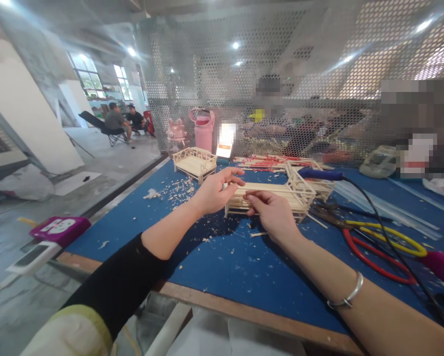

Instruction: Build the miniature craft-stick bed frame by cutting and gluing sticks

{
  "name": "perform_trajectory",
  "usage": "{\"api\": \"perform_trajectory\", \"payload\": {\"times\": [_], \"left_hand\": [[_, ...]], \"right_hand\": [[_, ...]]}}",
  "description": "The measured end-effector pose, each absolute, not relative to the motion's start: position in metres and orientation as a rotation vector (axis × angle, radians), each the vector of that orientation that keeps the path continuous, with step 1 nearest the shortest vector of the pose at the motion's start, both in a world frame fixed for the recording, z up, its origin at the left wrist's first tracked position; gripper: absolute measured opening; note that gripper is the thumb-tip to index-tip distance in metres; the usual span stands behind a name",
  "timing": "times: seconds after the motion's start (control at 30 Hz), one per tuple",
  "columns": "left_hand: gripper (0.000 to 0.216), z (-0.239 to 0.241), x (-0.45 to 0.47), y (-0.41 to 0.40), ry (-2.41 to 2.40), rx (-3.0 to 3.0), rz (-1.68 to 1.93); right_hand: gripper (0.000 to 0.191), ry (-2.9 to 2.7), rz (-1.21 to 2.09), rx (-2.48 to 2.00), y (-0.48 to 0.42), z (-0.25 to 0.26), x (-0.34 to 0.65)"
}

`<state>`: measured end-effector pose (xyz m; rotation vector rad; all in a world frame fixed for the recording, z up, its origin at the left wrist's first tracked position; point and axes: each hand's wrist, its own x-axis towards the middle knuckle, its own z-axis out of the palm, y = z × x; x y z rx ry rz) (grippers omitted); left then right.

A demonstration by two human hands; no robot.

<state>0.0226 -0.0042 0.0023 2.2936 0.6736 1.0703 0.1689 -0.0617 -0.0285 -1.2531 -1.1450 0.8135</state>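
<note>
A small model bed built of pale wooden sticks [277, 195] stands on the blue table mat [229, 262]. My left hand [216, 190] grips its left end, thumb on top and fingers curled round the frame. My right hand [272, 212] pinches the front rail of the same model with fingertips pressed together. A silver bangle sits on my right wrist. A black sleeve covers my left forearm.
A finished stick model bed [194, 162] stands at the back left, with wood shavings [175, 190] around it. A blue glue gun [320, 174] with a black cord, red and yellow-handled cutters [377, 247], loose sticks and pink containers [203, 128] lie behind and right. People sit beyond the mesh screen.
</note>
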Motion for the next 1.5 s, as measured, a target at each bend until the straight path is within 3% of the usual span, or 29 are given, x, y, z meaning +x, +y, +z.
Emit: {"api": "perform_trajectory", "payload": {"times": [0.1,0.27,0.5,0.67,0.93,1.13,1.3,1.5], "left_hand": [[0.027,0.003,0.02,-0.003,0.614,2.236,1.188],[0.022,0.006,0.014,-0.001,0.726,2.331,1.182],[0.023,0.004,0.01,0.002,0.828,2.283,1.263],[0.023,0.001,0.009,0.007,0.794,2.276,1.254],[0.025,-0.006,0.012,0.007,0.787,2.278,1.244],[0.025,-0.007,0.012,0.006,0.774,2.35,1.227],[0.025,-0.008,0.012,0.005,0.762,2.342,1.238],[0.026,-0.01,0.015,0.006,0.747,2.322,1.251]], "right_hand": [[0.02,-1.257,0.672,-1.365,-0.065,-0.03,0.176],[0.028,-1.825,-0.048,-1.579,-0.076,-0.024,0.182],[0.036,-2.052,-0.316,-1.912,-0.081,-0.013,0.18],[0.044,-1.973,-0.378,-2.003,-0.087,-0.012,0.187],[0.065,-2.5,-0.346,-1.95,-0.077,-0.007,0.194],[0.053,-2.542,-0.341,-2.016,-0.069,0.009,0.188],[0.054,-2.387,-0.412,-1.946,-0.099,0.006,0.2],[0.027,-2.441,-0.211,-1.737,-0.15,-0.017,0.212]]}}
